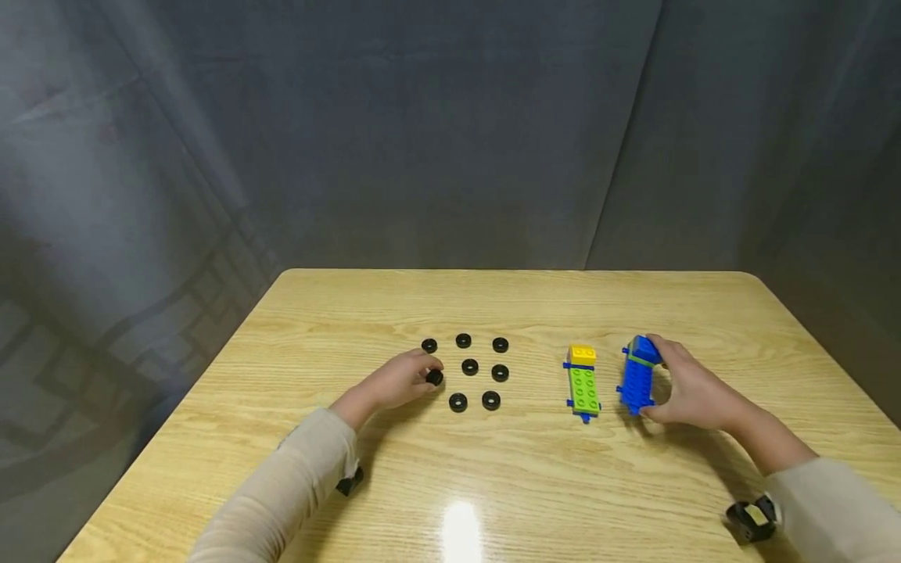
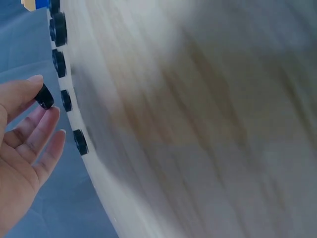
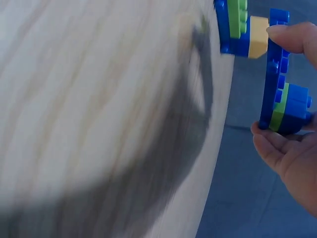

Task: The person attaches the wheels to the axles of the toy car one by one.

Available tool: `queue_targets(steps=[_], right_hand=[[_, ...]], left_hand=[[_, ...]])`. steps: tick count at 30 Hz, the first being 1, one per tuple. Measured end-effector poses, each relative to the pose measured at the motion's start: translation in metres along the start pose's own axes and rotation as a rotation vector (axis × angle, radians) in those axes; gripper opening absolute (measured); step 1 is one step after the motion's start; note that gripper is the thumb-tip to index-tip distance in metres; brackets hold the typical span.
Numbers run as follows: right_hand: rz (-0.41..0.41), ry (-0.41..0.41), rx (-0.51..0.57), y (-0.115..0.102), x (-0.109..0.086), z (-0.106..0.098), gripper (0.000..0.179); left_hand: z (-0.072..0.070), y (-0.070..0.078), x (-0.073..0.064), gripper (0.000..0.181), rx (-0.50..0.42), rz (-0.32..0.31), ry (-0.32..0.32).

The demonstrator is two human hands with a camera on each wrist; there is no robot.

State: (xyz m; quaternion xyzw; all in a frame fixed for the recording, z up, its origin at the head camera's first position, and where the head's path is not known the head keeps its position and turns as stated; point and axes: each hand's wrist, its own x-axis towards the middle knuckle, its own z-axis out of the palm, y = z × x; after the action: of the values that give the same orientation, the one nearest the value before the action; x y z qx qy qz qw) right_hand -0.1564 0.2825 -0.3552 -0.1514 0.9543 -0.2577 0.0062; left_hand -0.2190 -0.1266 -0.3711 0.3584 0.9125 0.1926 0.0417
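Between thumb and fingertips, my left hand [image 1: 401, 381] pinches a small black toy tire [image 1: 434, 378]; the left wrist view shows this tire [image 2: 44, 97] tilted in the grip. My right hand [image 1: 697, 391] holds a blue toy block vehicle [image 1: 638, 377] by its two ends, thumb at the near end and fingers at the far end. Blue axle stubs stick out of its side, and a thin green layer [image 3: 280, 106] sits under its blue top block. Left of it, a second block vehicle [image 1: 583, 381] lies on the table, with green studs and a yellow block.
Several loose black tires [image 1: 470, 367] lie grouped on the wooden table [image 1: 521, 469], right beside my left hand. Dark grey cloth [image 1: 450, 141] hangs behind the table. Black wrist devices [image 1: 752, 521] sit under both sleeves.
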Motion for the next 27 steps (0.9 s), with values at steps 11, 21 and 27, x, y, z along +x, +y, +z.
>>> queue_targets(steps=[11, 21, 27], right_hand=[[-0.065, 0.03, -0.001, -0.018, 0.001, 0.005, 0.106], [-0.121, 0.039, 0.019, -0.032, 0.011, 0.013, 0.104], [-0.152, 0.048, 0.024, -0.036, 0.016, 0.017, 0.104]], left_hand=[[-0.001, 0.017, 0.002, 0.037, -0.028, 0.015, 0.009], [0.0, 0.028, 0.005, 0.036, -0.049, 0.074, 0.032], [0.001, 0.031, 0.005, 0.034, -0.052, 0.081, 0.043]])
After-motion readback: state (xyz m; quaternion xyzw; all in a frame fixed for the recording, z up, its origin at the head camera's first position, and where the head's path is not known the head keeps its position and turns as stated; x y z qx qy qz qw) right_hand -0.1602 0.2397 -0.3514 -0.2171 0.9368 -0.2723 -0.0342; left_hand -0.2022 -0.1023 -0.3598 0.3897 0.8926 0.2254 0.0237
